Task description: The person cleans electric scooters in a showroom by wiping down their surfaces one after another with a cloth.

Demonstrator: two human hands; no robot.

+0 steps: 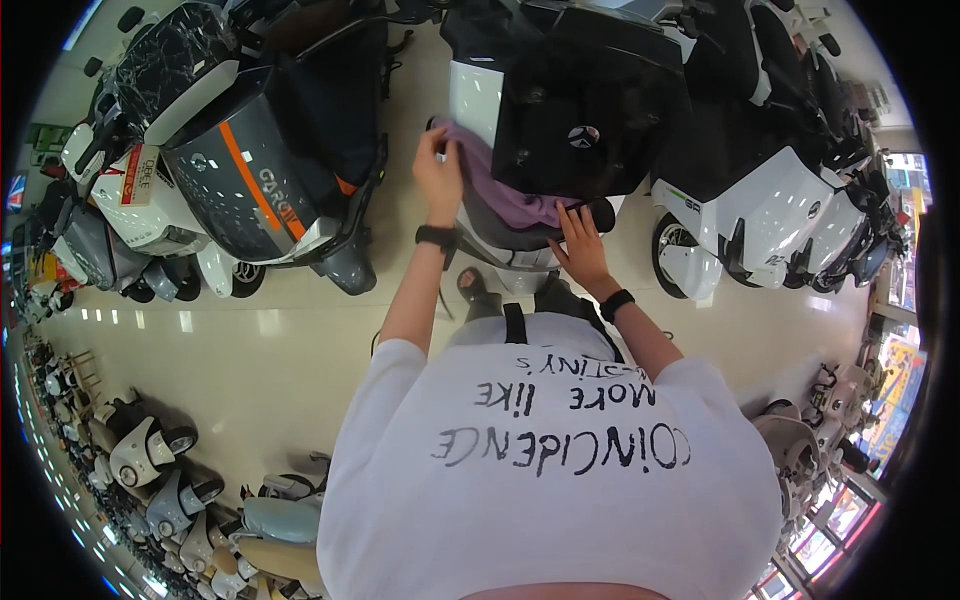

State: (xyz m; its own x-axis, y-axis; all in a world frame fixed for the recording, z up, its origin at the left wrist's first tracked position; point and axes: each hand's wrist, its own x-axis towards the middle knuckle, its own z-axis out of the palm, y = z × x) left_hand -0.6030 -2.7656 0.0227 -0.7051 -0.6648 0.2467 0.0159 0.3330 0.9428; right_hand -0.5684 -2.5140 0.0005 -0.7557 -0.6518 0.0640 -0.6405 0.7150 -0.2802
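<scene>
Your left grip (438,185) has its fingers curled at the upper left end of the purple cloth (500,195), though you cannot tell whether they close on it; your right grip (582,250) is unclosed, fingers extended against the cloth's right end; the cloth lies bunched across the white-and-black scooter (475,95) before you; a grey scooter (215,165) with an orange stripe stands to your left, a white scooter (775,210) to your right.
</scene>
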